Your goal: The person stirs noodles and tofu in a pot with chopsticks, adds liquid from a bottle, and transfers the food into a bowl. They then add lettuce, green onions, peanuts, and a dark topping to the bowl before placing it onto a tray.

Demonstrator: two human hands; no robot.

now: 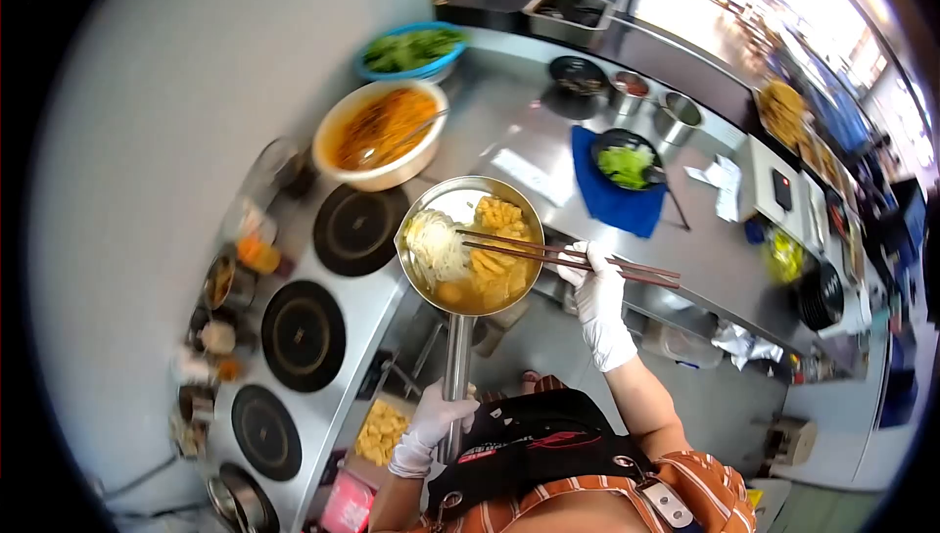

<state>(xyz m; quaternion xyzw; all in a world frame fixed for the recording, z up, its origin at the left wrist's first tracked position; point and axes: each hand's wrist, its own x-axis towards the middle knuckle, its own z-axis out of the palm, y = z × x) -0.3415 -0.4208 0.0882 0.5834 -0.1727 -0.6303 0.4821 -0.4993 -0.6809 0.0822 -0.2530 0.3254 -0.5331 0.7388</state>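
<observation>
Four round burners [303,334]; one pan [470,244]; two chopsticks [568,257]; two gloved hands [599,303].

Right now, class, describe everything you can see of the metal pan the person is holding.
The metal pan is a round, shiny steel saucepan with a long straight handle, gripped near its end by the gloved left hand. It is held level above the counter edge. Inside are yellowish broth, white noodles and yellow pieces. Chopsticks in the gloved right hand reach into the food.
</observation>
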